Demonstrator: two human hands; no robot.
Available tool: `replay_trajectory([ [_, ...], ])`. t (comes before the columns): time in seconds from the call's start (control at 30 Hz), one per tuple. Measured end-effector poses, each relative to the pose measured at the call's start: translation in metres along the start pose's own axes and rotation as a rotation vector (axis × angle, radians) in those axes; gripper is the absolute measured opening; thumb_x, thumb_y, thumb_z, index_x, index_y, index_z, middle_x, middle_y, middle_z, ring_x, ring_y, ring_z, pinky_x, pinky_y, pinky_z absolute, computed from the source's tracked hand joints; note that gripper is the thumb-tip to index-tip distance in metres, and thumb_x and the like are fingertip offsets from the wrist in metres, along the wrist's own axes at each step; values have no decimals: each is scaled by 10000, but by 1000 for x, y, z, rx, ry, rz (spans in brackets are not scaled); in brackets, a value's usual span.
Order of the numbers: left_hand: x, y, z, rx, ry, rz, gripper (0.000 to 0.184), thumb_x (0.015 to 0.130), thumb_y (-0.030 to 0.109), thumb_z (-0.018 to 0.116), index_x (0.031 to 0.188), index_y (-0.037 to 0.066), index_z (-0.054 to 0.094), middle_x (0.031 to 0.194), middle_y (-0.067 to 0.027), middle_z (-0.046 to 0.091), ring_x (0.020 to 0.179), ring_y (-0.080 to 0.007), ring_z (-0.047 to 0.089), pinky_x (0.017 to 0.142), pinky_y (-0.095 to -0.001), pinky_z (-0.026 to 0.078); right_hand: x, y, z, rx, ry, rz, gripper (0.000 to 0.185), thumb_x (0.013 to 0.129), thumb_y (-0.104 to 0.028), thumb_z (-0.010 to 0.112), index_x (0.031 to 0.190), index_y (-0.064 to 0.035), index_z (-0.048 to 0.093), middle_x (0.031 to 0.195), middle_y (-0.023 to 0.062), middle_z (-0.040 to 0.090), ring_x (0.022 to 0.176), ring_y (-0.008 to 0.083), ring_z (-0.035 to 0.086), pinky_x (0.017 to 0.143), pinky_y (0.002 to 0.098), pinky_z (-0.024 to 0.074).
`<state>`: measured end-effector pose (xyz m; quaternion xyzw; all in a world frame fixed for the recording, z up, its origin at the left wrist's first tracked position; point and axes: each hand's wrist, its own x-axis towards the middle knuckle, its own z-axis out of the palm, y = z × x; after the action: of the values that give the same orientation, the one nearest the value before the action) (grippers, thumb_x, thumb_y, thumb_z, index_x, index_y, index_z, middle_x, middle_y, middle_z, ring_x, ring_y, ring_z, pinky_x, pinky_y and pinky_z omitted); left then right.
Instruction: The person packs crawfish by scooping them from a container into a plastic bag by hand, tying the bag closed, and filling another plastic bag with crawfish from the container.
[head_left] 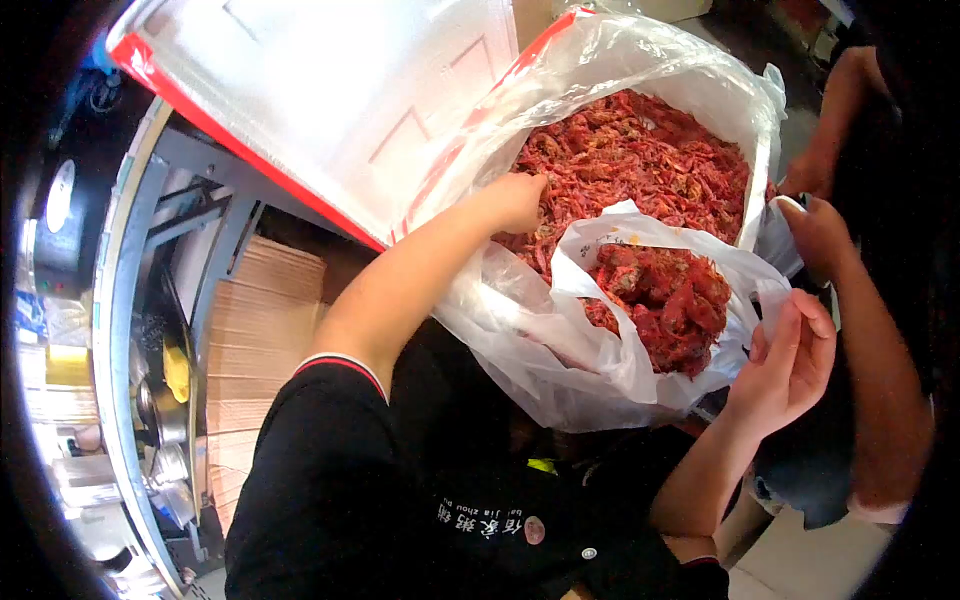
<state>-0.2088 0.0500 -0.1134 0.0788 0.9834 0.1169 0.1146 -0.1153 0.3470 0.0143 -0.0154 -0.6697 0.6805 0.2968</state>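
Note:
Red crayfish (pixel 640 140) fill a large box lined with a clear plastic liner (pixel 650 45). My left hand (pixel 518 202) reaches over the liner's left side, its fingers curled at the crayfish; what they grip, if anything, is hidden. A smaller white plastic bag (pixel 590 250), holding more crayfish (pixel 665 300), sits at the front of the box with its mouth open upward. The bag's right edge is pinched in my right hand (pixel 790 365), thumb against the fingers and the palm turned up.
At the right, a co-worker's hands (pixel 822 238) are beside the box's right rim, near another thin white bag (pixel 778 240). A white foam lid with red tape (pixel 330 90) lies left of the box. A metal rack (pixel 190 150) and flattened cardboard (pixel 262 350) are farther left.

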Motion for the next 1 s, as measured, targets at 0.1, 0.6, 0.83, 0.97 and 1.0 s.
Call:
replay_trajectory([
  [0.1, -6, -4, -2, 27, 42, 18, 262, 690, 87, 558, 922, -15, 626, 925, -220, 627, 898, -357, 600, 786, -430, 481, 0, 3, 1, 12, 18, -7, 108, 862, -34, 569, 965, -25, 601, 850, 11, 610, 563, -10, 437, 443, 129, 299],
  [0.6, -43, 16, -30, 361, -485, -117, 448, 653, 241, 671, 1057, 64, 593, 955, -154, 601, 949, -334, 578, 786, -426, 481, -2, 4, -3, 36, -131, -57, 113, 865, -13, 561, 972, -1, 598, 837, 18, 609, 644, 20, 507, 529, 125, 363],
  [0.83, -53, -25, -23, 70, -259, 132, 379, 600, 203, 739, 927, 83, 590, 798, -141, 608, 808, -351, 592, 713, -435, 463, 2, 8, -6, 50, -158, -93, 98, 861, -20, 569, 951, -35, 603, 786, -5, 594, 546, -8, 424, 456, 137, 296],
  [0.97, -60, -23, -37, -264, -107, 63, 294, 661, 180, 741, 843, 57, 545, 675, -46, 562, 689, -192, 571, 649, -344, 451, 3, 13, -9, 12, -168, -150, 112, 862, -10, 559, 967, -25, 595, 774, 4, 591, 542, -7, 416, 462, 134, 291],
  [1.0, -61, -18, -43, -414, 45, -26, 276, 695, 197, 732, 829, 55, 537, 672, -23, 556, 685, -147, 555, 627, -309, 445, 3, 12, -8, 18, -171, -152, 116, 862, -8, 557, 972, -23, 593, 771, 6, 589, 541, -6, 413, 463, 134, 289],
])
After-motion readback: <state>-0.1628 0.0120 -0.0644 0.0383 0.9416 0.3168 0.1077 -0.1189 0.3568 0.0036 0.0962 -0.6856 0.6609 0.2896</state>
